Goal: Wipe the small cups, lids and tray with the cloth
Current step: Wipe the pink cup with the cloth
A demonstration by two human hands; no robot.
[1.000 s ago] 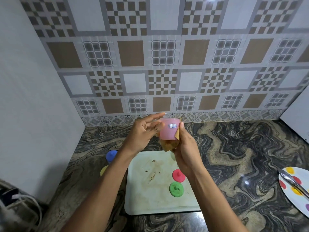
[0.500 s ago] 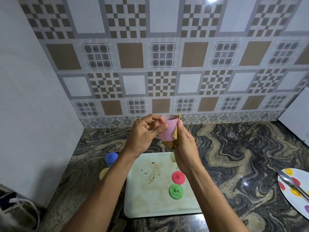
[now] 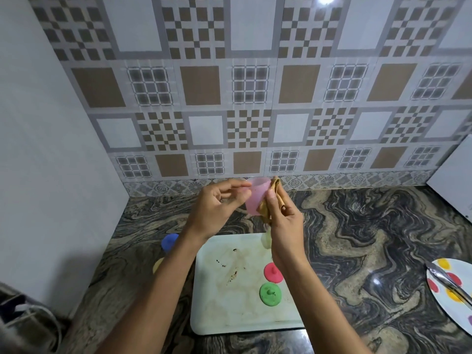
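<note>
Roughly upright pink cup (image 3: 256, 196), rim apparently uppermost

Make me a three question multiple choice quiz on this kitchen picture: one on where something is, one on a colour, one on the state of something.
1. Where does the green lid lie? A on the tray; B on the dotted plate; C on the counter.
2. What colour is the cup held between the left hand and the right hand? A blue; B pink; C green.
3. How is the tray's surface? A spotless; B stained brown; C covered in foam.

1 A: it sits on the tray beside the red lid.
2 B: the raised cup is pink, with the cloth pressed to it.
3 B: brown smears and crumbs show near its middle.
</note>
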